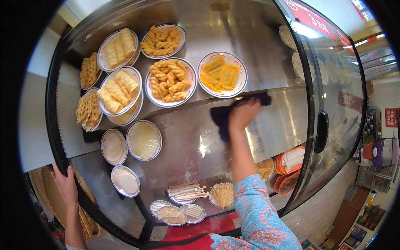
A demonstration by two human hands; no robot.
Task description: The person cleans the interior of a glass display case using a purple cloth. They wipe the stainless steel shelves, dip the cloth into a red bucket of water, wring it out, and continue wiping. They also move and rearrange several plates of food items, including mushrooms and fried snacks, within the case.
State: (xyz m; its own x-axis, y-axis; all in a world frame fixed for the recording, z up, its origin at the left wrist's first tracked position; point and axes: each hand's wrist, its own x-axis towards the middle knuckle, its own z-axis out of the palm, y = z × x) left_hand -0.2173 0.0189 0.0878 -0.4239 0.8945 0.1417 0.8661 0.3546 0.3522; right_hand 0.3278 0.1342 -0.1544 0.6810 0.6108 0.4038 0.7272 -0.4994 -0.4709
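Observation:
My right hand (244,114) presses a dark purple cloth (221,117) against the steel shelf (187,137) of a display cabinet. The cloth spreads out on both sides of the hand, just below a plate of folded yellow sheets (222,75). My left hand (66,181) grips the cabinet's black frame (53,125) at the left, thumb on the near side and fingers partly hidden. Fried dough twists fill a patterned plate (170,80) on the raised step, left of the yellow sheets. A plate of pale strips under clear film (144,140) sits lower on the shelf.
Stacked plates of tofu-skin rolls (119,92) and lattice-shaped pieces (89,109) crowd the left side. Mushroom plates (187,192) line the near edge. Orange dishes (290,159) stand at right, beside a glass door with a black handle (321,131). Woven baskets (50,190) are outside, lower left.

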